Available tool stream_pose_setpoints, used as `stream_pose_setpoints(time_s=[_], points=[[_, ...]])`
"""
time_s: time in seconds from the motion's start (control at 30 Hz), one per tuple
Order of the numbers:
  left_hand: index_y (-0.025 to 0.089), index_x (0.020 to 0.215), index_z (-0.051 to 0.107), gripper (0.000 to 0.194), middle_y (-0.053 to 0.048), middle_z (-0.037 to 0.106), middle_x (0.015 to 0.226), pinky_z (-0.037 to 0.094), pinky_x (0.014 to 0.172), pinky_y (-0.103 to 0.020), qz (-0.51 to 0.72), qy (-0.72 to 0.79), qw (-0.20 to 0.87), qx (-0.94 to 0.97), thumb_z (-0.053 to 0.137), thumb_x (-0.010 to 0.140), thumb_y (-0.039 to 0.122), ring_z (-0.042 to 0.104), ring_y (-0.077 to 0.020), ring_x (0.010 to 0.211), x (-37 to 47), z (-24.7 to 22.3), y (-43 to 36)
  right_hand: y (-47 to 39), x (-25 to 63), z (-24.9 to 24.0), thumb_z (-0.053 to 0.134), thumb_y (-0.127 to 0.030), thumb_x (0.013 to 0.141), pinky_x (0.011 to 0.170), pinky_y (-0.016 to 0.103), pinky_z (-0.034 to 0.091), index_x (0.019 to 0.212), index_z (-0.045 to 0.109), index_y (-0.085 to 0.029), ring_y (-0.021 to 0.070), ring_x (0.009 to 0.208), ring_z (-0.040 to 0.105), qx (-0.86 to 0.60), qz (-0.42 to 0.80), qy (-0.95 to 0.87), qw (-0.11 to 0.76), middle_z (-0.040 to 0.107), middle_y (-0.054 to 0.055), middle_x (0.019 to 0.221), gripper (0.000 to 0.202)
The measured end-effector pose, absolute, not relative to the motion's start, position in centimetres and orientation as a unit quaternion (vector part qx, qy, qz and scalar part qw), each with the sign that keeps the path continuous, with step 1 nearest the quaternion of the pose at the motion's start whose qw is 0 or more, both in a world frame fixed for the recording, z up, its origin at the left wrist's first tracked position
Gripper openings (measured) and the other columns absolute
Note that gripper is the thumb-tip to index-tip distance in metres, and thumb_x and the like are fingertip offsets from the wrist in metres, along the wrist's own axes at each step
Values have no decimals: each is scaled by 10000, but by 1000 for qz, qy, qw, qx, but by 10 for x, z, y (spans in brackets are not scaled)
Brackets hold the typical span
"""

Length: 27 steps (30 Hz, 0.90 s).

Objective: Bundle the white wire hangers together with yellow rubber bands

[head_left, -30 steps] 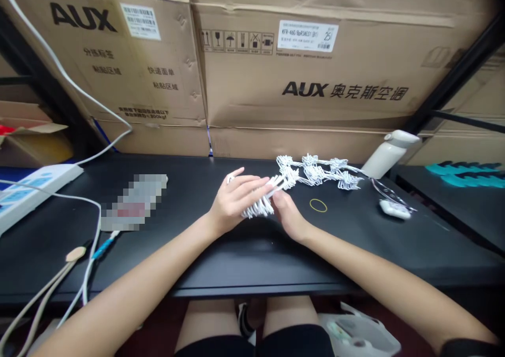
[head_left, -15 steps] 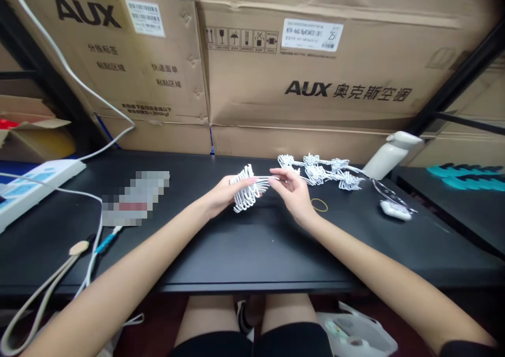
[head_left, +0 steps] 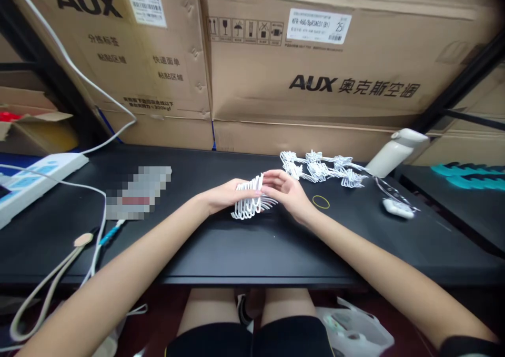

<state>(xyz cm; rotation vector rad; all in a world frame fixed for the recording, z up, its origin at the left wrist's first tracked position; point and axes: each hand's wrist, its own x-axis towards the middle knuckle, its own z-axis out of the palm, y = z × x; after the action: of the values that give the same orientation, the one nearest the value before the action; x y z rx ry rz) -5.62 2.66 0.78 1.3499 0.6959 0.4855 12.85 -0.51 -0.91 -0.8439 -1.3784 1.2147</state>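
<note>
A bundle of white looped strands (head_left: 249, 205) is held above the black table, near its middle. My left hand (head_left: 226, 196) grips it from the left, with the thumb laid across the loops. My right hand (head_left: 284, 192) is closed at the bundle's right side, thumb and fingertips pinching the upper loops. Thin strand ends fan out below the right fingers. Behind and to the right lie several similar white bundles (head_left: 316, 170) in two rows. A yellow rubber band (head_left: 321, 202) lies right of my right hand.
Cardboard boxes (head_left: 315, 104) line the table's back. A white bottle (head_left: 394, 154) leans at the right, near a small white case (head_left: 398, 208). At left are a power strip (head_left: 43, 186), a blurred flat object (head_left: 138, 194), cables and a beige strap (head_left: 43, 288). The black table (head_left: 252, 257) ends before my legs.
My right hand has moved left and closed in on the bundle, against my left thumb. The strand that stretched between my hands no longer shows. The view has shifted slightly.
</note>
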Motion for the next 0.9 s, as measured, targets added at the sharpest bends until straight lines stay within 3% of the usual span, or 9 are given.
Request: stream_pose_setpoints(time_s=[0.23,0.43,0.6,0.67,0.77,0.9], points=[[112,995,669,409,-85,708,796,499,672,-279,256,324,730,544,705,727,419,660,-177,710,-44,1,24,-14,124,-18,547,-406,860,989,385,443,1282,482,-219,211,1133,554,-357,405,-671,509,543,104,1276,466],[146,932,665,283,-36,694,828,474,638,-209,287,301,728,545,749,693,270,639,-123,701,-44,5,20,-24,127,-11,588,-407,837,1118,468,268,1419,329,-215,258,1337,350,-379,265,-791,401,389,124,1439,665],[127,951,658,334,-56,702,811,518,680,-278,311,326,712,539,754,637,187,663,-175,710,-43,5,20,-23,131,-7,708,-437,717,1113,496,274,1452,253,-229,290,1360,316,-358,250,-817,378,311,129,1484,889],[121,957,649,334,-58,700,802,530,684,-292,337,332,714,517,742,642,180,661,-174,693,-42,5,22,-20,132,-6,732,-405,694,1090,484,320,1402,358,-221,287,1313,386,-340,208,-820,411,376,133,1441,821],[142,1020,621,394,-43,685,812,534,646,-281,371,333,712,495,738,647,187,655,-164,686,-44,6,25,-17,133,-6,685,-326,749,985,445,440,1197,577,-231,256,1138,537,-329,139,-816,454,563,113,1238,470],[164,1082,606,453,-32,663,788,499,530,-237,341,343,713,508,741,651,208,612,-128,593,-47,7,25,-17,131,-10,617,-271,813,808,389,529,1053,656,-240,207,867,631,-324,129,-804,481,681,69,960,245]])
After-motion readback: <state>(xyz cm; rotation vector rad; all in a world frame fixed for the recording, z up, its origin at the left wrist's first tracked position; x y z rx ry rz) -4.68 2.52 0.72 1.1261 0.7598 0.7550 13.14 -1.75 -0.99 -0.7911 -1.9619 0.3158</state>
